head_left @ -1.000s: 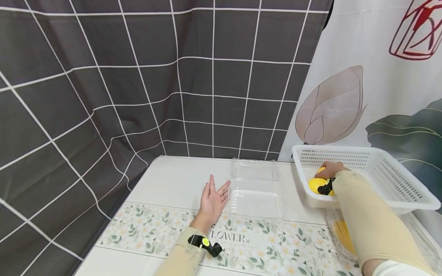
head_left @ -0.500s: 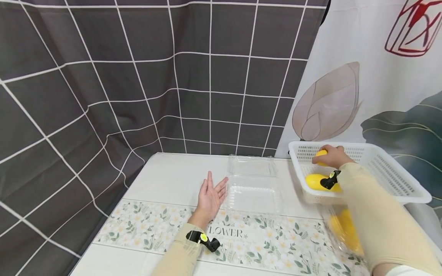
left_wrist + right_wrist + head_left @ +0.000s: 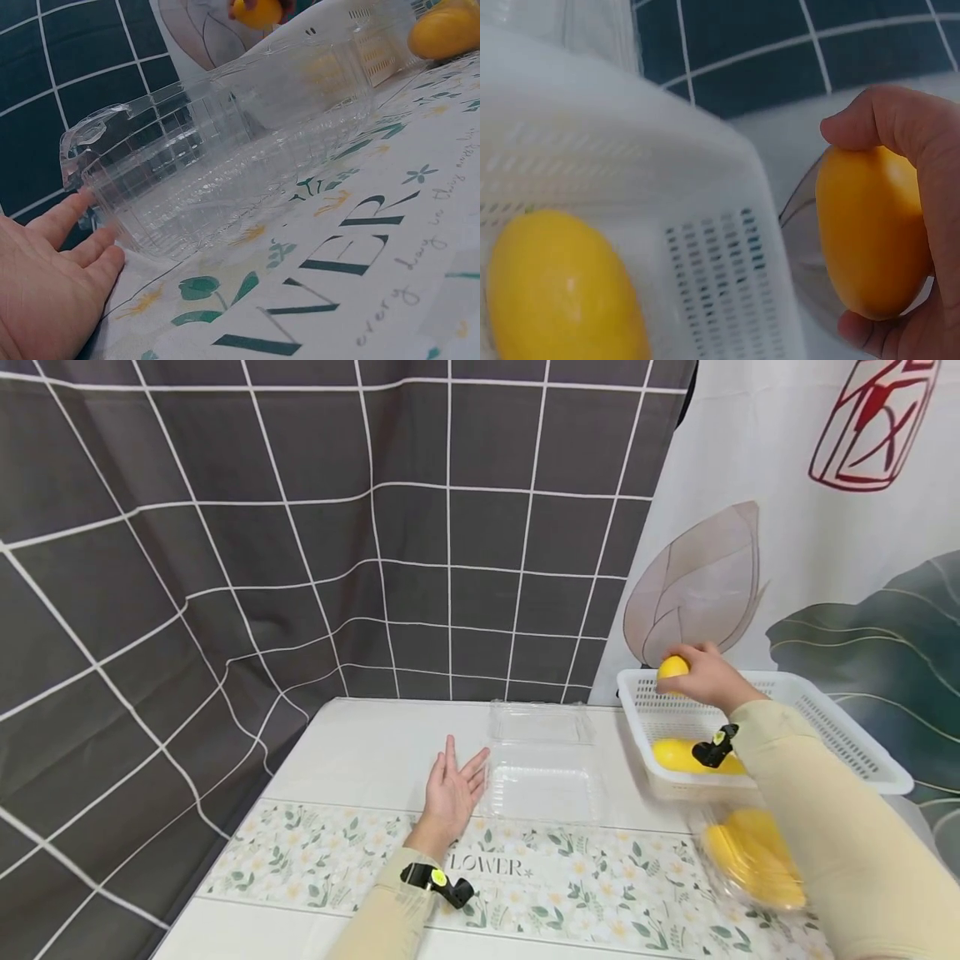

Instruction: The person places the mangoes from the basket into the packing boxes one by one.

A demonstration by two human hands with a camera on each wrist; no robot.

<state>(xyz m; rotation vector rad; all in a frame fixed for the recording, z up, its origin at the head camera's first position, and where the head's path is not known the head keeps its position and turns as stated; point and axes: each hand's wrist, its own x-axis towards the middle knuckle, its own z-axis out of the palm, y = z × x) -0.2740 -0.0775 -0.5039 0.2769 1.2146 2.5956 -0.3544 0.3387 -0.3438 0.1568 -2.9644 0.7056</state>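
My right hand grips a smooth yellow mango, held above the left back rim of a white plastic basket. Thumb and fingers wrap its two ends in the right wrist view, where the mango is beside the basket wall. Another yellow mango lies inside the basket, partly hidden by the wrist camera. My left hand lies palm up with fingers spread, fingertips right at the left side of a clear plastic clamshell box. The box stands with its lid folded back.
A second clear box, with yellow mangoes inside, sits in front of the basket, partly covered by my right sleeve. A floral printed strip crosses the white table. Dark checked cloth hangs behind and at the left.
My right hand has lifted the mango up out of the basket, to above its back rim. The left hand stays beside the clear box. The head view has shifted slightly.
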